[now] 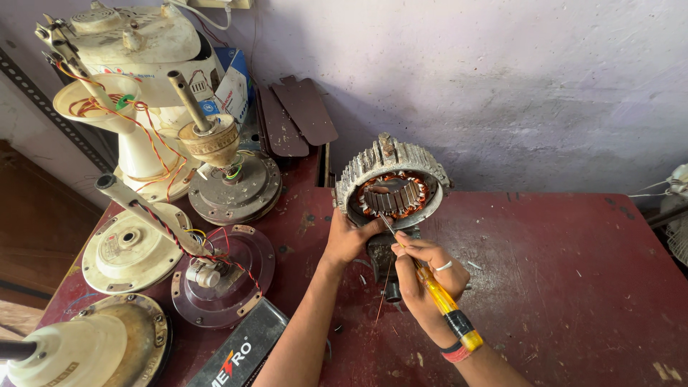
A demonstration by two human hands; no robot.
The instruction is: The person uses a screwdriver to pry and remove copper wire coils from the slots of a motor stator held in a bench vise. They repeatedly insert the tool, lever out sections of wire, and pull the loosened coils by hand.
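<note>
Pile of old ceiling fan motors (215, 179) on the left of the red table (573, 287). Left hand (349, 240) grips the rim of the finned motor housing (393, 179), standing on edge mid-table. Right hand (423, 276) is clenched round a yellow screwdriver (444, 304), tip inside. Looks heavy and stiff; copper windings seem fragile, so hold the metal rim.

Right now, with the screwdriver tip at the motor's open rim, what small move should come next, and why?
Probably ease the tip a little further into the windings. The right hand holds the yellow-handled screwdriver with its thin shaft angled up to the lower rim of the finned motor housing, where the copper windings show. The left hand braces the housing's lower left edge on the red table.
</note>
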